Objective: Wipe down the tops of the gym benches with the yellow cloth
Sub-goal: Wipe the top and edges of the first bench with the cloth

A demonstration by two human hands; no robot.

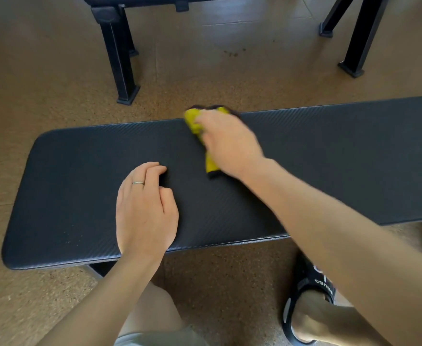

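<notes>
Yellow cloth [194,122], bunched in our right hand [227,141], contacts the bench pad [80,171] at 12 o'clock; our left hand [143,208] rests there, fingers loosely curled.

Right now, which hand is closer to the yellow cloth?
The right hand. It presses the yellow cloth onto the bench top near the far edge. The left hand rests on the bench nearer the person, apart from the cloth, its fingers loosely curled.

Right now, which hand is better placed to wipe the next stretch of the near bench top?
Right. The right hand already holds the yellow cloth on the bench pad near its far edge; the left hand rests bare on the pad, holding nothing.
</notes>
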